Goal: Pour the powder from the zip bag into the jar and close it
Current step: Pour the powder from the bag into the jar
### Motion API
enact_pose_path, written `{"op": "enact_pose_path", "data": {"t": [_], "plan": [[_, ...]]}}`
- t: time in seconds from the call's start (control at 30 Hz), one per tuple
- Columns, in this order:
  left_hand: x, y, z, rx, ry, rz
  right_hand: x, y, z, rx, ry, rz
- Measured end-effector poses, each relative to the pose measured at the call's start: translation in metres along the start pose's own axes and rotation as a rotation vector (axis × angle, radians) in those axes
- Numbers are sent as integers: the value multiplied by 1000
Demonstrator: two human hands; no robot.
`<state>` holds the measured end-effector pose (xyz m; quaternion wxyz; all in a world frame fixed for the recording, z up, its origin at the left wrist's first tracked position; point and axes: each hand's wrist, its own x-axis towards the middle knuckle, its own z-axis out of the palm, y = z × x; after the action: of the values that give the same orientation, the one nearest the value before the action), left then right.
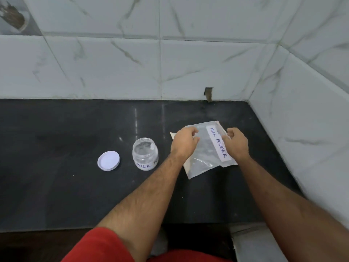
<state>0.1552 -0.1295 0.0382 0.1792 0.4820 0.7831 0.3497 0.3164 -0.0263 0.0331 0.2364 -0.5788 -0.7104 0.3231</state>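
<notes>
Both hands are down on the crinkly clear zip bag [204, 150] lying flat on the glossy black counter [56, 148]; left hand [184, 142] curls onto its left side, right hand [237, 143] pinches the edge by the white "MILK POWDER" label [219, 144]. Just left stands the round clear plastic jar [145, 154], open, its white disc lid [108, 160] beside it

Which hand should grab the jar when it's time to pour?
The left hand, probably. The open jar stands just left of it, while the right hand is over at the bag's far edge.
</notes>
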Motion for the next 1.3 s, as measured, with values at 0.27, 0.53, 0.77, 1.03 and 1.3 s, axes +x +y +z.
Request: {"op": "enact_pose_path", "data": {"t": [0.27,0.53,0.77,1.03,1.3], "plan": [[10,7,55,-5,-119,-152,45,44,-9,-173,-169,109],[20,19,76,-6,-128,-230,63,54,-11,-155,-215,107],[34,47,75,-178,-37,-290,70,36,-32,166,-283,107],[50,94,56,-412,157,-357,52,-3,-59,204,-318,-182],[49,108,22,-306,201,-372,39,-22,-61,240,-315,-258]]}}
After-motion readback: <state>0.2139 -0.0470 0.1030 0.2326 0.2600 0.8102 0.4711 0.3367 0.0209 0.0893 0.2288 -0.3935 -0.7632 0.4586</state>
